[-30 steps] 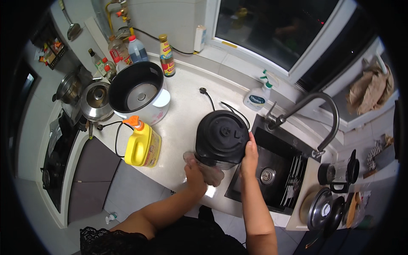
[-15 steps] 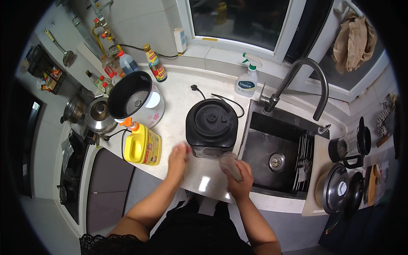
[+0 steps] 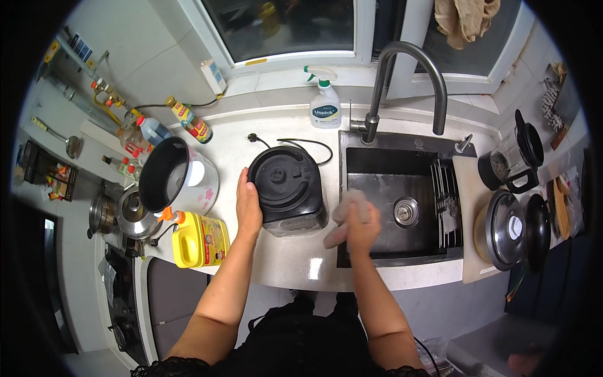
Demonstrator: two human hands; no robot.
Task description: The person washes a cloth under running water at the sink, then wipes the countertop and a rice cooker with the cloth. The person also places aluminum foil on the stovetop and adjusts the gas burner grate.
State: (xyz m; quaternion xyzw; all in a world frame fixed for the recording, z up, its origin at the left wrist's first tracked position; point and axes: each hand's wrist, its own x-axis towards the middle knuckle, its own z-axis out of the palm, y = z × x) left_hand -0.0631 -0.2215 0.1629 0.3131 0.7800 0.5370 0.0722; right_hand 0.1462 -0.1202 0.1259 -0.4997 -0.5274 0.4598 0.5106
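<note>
at the middle of the white counter (image 3: 286,261) i see a black, squarish plastic appliance with a round, ridged top face (image 3: 284,188), left of the sink. the person's left hand (image 3: 249,207) is laid along the appliance's left side, fingers stretched out and pointing away from the body, the palm against the casing instead of wrapped round it. the right hand (image 3: 364,227) is bent closed around a crumpled, greyish cloth (image 3: 344,210), whose loose ends poke out to the left; hand and cloth are a little blurred, and both are off the appliance, above the sink's left edge.

on the far side of the appliance a thin black cable (image 3: 323,147) lies in a loop on the counter. farther back stands a white spray bottle with a green and white trigger (image 3: 325,108), near the left of the dark, arched metal faucet (image 3: 441,100). the black rectangular sink (image 3: 408,142) has a metal wire rack (image 3: 447,210) along its right side.

to the left of the left hand stands a yellow plastic jug with an orange pump top (image 3: 202,244); just beyond it is a wide, white, round cooker with a black inside (image 3: 205,185), open at the top and tilted to the left.
</note>
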